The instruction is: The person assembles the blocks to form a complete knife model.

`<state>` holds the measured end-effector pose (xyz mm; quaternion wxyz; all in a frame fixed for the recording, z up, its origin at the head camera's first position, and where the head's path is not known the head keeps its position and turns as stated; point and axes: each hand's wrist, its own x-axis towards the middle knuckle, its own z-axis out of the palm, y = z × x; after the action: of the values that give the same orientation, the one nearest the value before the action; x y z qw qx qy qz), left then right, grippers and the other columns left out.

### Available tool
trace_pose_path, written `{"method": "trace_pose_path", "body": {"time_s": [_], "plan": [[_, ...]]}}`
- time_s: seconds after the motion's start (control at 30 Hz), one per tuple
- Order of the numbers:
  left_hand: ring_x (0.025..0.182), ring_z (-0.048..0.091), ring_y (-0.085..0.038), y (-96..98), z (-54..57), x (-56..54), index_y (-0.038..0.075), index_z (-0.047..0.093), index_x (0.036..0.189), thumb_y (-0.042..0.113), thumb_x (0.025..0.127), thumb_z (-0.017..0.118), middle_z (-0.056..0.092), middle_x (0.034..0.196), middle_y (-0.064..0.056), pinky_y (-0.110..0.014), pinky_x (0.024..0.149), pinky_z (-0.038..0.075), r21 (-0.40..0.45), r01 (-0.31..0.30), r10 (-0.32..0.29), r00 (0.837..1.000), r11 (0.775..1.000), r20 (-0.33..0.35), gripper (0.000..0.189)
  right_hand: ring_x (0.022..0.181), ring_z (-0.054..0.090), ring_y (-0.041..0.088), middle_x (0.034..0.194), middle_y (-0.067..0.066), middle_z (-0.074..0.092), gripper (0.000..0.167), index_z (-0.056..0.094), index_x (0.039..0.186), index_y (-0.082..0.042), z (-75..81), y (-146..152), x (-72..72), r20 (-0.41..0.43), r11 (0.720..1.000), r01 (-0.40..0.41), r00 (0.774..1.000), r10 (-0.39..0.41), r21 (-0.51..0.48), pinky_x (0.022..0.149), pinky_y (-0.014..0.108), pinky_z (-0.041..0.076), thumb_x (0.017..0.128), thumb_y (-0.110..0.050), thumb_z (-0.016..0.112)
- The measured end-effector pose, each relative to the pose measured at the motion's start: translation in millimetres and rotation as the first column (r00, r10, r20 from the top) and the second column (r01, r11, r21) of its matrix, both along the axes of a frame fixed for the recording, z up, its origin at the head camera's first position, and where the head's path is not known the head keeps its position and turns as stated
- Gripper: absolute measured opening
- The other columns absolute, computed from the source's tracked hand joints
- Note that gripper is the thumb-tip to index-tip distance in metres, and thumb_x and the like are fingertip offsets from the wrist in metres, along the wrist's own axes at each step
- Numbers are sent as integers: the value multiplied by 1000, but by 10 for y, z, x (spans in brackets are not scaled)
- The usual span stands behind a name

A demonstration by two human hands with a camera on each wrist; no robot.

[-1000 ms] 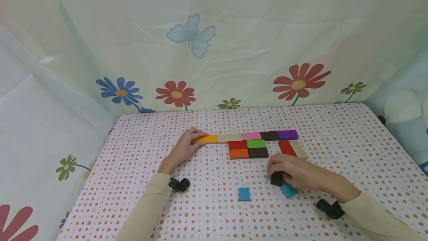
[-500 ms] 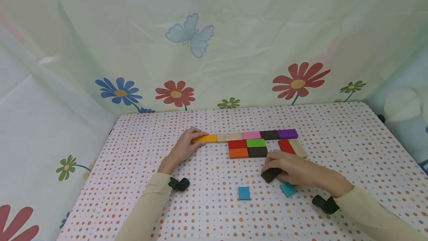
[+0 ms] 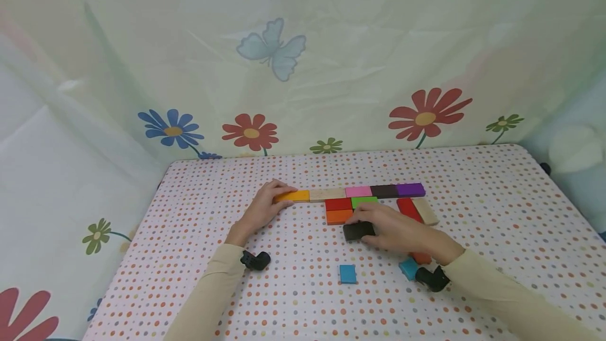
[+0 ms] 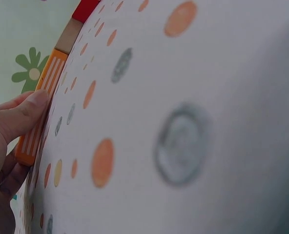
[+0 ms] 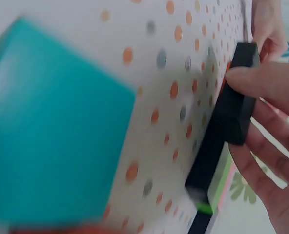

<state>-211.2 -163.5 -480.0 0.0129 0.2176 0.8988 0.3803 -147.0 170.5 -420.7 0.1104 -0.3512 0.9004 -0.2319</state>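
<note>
At the left end of a row of flat blocks, my left hand (image 3: 260,208) pinches a yellow-orange block (image 3: 299,196) between thumb and fingers, thumb on its grooved side in the left wrist view. The row continues with plain wood (image 3: 327,194), pink (image 3: 358,191), dark (image 3: 384,191) and purple (image 3: 410,189) blocks. My right hand (image 3: 397,229) grips a black block (image 3: 357,231) just in front of the orange block (image 3: 338,217). Behind lie a red block (image 3: 338,204) and a green block (image 3: 364,200), partly covered. The right wrist view shows another dark block (image 5: 203,170) against the held one.
Right of the blocks lie a red block (image 3: 408,208) and a plain wood block (image 3: 425,211), side by side. Nearer are a small blue block (image 3: 347,273), another blue block (image 3: 408,268) and a red one (image 3: 420,258) by the right wrist. A flowered cloth backdrop (image 3: 350,67) stands behind the dotted table (image 3: 213,172).
My right hand has carried the black block left and away from me, turning it lengthwise to the rows. A red block from under that hand now shows. The left hand has stayed put.
</note>
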Motion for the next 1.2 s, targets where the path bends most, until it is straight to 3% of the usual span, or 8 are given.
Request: {"method": "trace_pose_path", "body": {"time_s": [0.43, 0.97, 1.2], "plan": [[115, 56, -26, 41, 25, 14, 11, 74, 131, 13, 98, 75, 65, 125, -7, -44, 101, 49, -8, 4, -4, 1000, 1000, 3, 34, 100, 58, 16, 108, 0, 63, 36, 76, 119, -7, -120, -246, 17, -67, 998, 62, 996, -63, -27, 90, 40, 58, 85, -2, 85], [118, 56, -27, 4, 28, 15, 11, 74, 131, 13, 98, 74, 65, 125, -7, -45, 104, 48, -8, -2, 2, 1000, 1000, 9, 34, 99, 59, 19, 111, 6, 62, 34, 77, 118, -2, -193, -329, 58, -229, 1000, 5, 973, -3, 9, 87, 38, 60, 85, -4, 86], [118, 56, -27, -19, 17, 13, 11, 74, 131, 13, 97, 75, 65, 125, -7, -45, 104, 48, -4, 3, -3, 1000, 1000, -7, 34, 97, 58, 18, 109, 6, 62, 32, 78, 115, -2, -225, -351, 47, -246, 1000, 5, 969, -6, -2, 85, 35, 60, 85, -5, 88]]}}
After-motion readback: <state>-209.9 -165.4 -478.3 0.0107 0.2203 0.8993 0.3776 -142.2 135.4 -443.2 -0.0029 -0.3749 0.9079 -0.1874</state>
